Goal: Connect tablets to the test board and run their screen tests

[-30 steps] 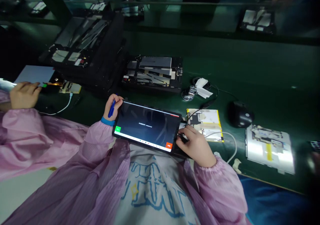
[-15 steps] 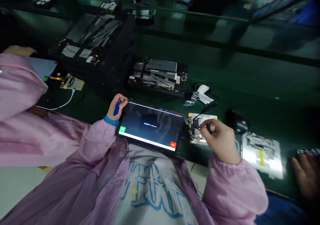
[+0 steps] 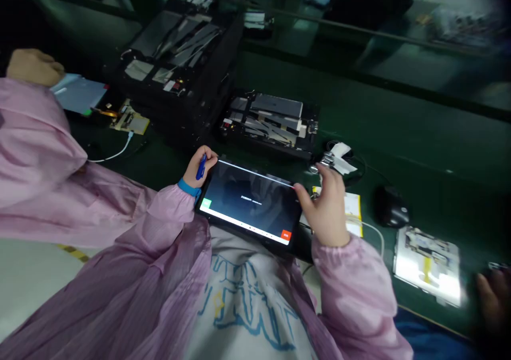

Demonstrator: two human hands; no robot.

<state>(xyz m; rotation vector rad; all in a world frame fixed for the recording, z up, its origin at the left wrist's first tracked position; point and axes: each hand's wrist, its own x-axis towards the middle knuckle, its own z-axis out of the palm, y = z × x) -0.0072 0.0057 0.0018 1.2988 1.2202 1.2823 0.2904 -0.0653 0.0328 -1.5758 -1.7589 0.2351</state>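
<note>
A black tablet [image 3: 249, 203] with a dark lit screen, a green button at its lower left and an orange one at its lower right, rests tilted against my lap at the table edge. My left hand [image 3: 199, 168] grips its upper left corner with a blue pen [image 3: 200, 166] held between the fingers. My right hand [image 3: 325, 203] sits at the tablet's right edge, fingers spread and partly curled, over a yellow-taped board [image 3: 353, 208]. Nothing shows in the right hand.
An opened tablet chassis [image 3: 269, 120] lies behind, stacked black trays [image 3: 175, 78] at back left. A black mouse [image 3: 391, 211], a silver back cover [image 3: 427, 261] and taped cables [image 3: 337, 157] lie to the right. Another person's pink sleeve [image 3: 35, 136] is at left; another hand [image 3: 489, 291] at far right.
My right hand left the tablet's right edge, rose over the yellow board, and now has come back to the tablet's right edge. The view shifted right; the left hand kept its grip.
</note>
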